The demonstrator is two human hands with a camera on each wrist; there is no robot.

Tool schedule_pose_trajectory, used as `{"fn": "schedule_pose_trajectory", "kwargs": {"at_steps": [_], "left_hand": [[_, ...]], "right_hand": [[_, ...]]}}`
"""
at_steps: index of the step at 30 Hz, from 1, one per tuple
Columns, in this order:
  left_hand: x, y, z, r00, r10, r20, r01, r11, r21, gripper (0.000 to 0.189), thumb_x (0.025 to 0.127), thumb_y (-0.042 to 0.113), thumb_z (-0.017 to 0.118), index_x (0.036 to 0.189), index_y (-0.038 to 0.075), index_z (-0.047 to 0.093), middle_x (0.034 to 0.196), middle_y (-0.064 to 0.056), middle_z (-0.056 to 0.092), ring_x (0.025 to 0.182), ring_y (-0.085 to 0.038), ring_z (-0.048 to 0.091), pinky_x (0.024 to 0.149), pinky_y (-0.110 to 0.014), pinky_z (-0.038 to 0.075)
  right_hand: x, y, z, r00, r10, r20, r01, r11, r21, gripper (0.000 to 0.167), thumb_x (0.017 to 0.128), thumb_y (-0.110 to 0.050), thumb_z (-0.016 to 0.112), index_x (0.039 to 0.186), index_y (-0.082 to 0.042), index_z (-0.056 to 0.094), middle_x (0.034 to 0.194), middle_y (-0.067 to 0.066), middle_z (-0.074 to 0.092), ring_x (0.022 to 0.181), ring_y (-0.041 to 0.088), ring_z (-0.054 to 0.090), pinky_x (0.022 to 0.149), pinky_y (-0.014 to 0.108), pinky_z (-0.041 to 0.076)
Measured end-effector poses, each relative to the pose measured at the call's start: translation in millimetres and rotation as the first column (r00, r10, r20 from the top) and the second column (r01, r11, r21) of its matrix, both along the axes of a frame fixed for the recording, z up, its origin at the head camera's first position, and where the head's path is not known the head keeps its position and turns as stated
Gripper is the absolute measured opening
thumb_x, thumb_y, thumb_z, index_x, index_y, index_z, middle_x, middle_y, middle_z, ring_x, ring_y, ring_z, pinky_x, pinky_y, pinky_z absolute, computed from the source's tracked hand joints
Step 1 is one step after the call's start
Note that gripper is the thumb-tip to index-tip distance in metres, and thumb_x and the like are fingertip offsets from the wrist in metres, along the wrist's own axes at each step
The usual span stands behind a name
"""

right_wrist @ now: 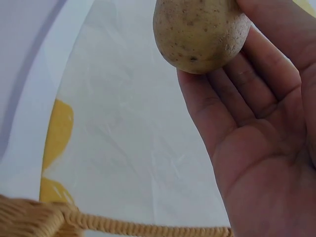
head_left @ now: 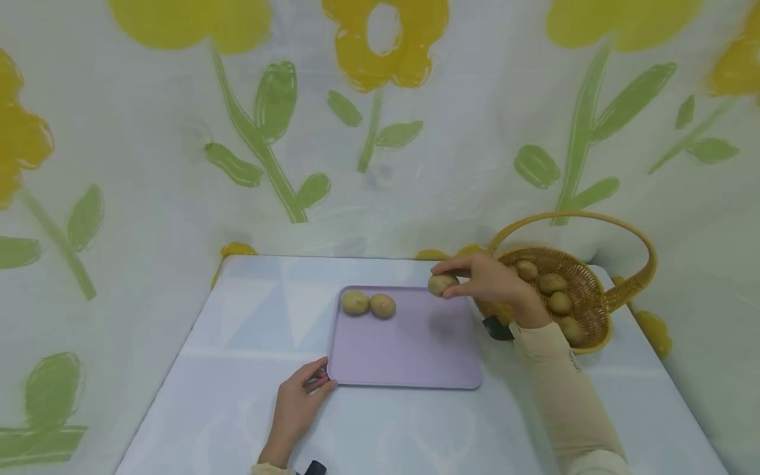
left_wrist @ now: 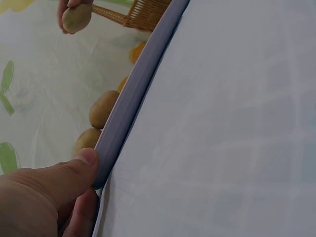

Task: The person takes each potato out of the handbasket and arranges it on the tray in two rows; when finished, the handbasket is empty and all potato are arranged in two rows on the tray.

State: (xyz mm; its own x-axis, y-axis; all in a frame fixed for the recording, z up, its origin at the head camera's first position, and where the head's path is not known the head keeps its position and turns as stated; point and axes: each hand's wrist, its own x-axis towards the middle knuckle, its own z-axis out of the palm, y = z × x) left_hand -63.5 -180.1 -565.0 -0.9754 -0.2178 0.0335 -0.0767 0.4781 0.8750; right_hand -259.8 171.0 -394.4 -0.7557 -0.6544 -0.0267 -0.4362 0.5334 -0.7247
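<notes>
My right hand (head_left: 489, 282) pinches a potato (head_left: 442, 285) between thumb and fingertips, above the far right part of a light purple tray (head_left: 410, 353). Seen from the right wrist, the potato (right_wrist: 200, 32) is brown with small dark specks. At the tray's near left corner, my left hand (head_left: 299, 399) grips the rim; the left wrist view has the thumb (left_wrist: 86, 157) on top and fingers at the side, partly hidden. Two potatoes, a left one (head_left: 355, 302) and a right one (head_left: 382, 305), lie side by side in the tray's far left corner.
A wicker basket (head_left: 596, 323) with a tall arched handle (head_left: 650, 264) stands right of the tray, holding several potatoes (head_left: 552, 284). My right forearm passes in front of it. The pale table (head_left: 237, 369) ends at a flower-patterned backdrop (head_left: 427, 191).
</notes>
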Motion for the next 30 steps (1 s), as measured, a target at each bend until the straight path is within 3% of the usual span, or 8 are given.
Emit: {"fn": "schedule_pose_trajectory", "kwargs": {"at_steps": [8,12,15,20,25,30], "left_hand": [[4.5,-0.7,-1.1,1.000,0.012,-0.015,-0.012,1.000,0.000,0.051,0.077,-0.003,0.085,0.125,0.001,0.070,0.102,-0.007,0.073,0.098,-0.021,0.073,0.088,-0.013,0.063],[5.2,-2.9,-1.7,1.000,0.006,-0.024,-0.006,1.000,0.010,0.051,0.076,-0.003,0.085,0.125,0.000,0.070,0.103,-0.009,0.073,0.099,-0.023,0.074,0.088,-0.014,0.064],[3.5,-3.0,-1.2,1.000,0.003,-0.029,-0.002,1.000,0.012,0.050,0.077,-0.002,0.085,0.125,0.001,0.070,0.102,-0.008,0.073,0.098,-0.023,0.073,0.089,-0.015,0.064],[-0.3,-3.1,-0.2,1.000,-0.003,-0.012,0.003,1.000,-0.013,0.050,0.078,0.000,0.085,0.126,0.002,0.069,0.103,-0.007,0.073,0.099,-0.022,0.073,0.089,-0.013,0.063],[-3.3,-3.3,-0.5,0.999,-0.004,-0.036,0.004,1.000,-0.003,0.051,0.077,-0.001,0.085,0.126,0.001,0.070,0.103,-0.009,0.073,0.098,-0.023,0.074,0.089,-0.015,0.064],[-0.8,0.1,-2.5,1.000,0.005,0.007,-0.005,1.000,0.005,0.051,0.078,0.001,0.086,0.126,0.002,0.070,0.102,-0.008,0.073,0.099,-0.022,0.075,0.088,-0.012,0.063]], "right_hand": [[-0.6,-17.7,-21.6,1.000,0.007,-0.007,-0.007,1.000,-0.022,0.048,0.082,-0.025,0.087,0.126,-0.013,0.073,0.128,0.002,0.073,0.122,0.020,0.065,0.105,0.042,0.060],[-3.6,-27.2,-34.1,1.000,0.018,-0.016,-0.018,1.000,-0.026,0.048,0.083,-0.022,0.086,0.127,-0.009,0.072,0.128,0.003,0.072,0.120,0.020,0.065,0.102,0.043,0.060],[-7.4,-31.8,-42.2,1.000,0.020,0.006,-0.019,0.999,-0.044,0.048,0.084,-0.018,0.085,0.127,-0.005,0.071,0.129,0.007,0.072,0.121,0.023,0.065,0.104,0.048,0.060],[-14.0,-39.5,-56.1,0.999,0.001,0.054,0.001,0.999,-0.037,0.047,0.085,-0.018,0.085,0.128,-0.007,0.071,0.131,0.007,0.071,0.125,0.024,0.064,0.107,0.046,0.059],[-19.1,-47.2,-69.4,1.000,-0.010,0.025,0.010,1.000,-0.024,0.045,0.084,-0.017,0.085,0.126,-0.009,0.072,0.129,0.008,0.072,0.124,0.026,0.065,0.110,0.046,0.057],[-19.3,-48.1,-81.7,0.999,-0.036,0.039,0.035,0.999,0.020,0.042,0.084,-0.018,0.086,0.124,-0.013,0.074,0.129,0.005,0.072,0.127,0.025,0.063,0.114,0.043,0.055]]}}
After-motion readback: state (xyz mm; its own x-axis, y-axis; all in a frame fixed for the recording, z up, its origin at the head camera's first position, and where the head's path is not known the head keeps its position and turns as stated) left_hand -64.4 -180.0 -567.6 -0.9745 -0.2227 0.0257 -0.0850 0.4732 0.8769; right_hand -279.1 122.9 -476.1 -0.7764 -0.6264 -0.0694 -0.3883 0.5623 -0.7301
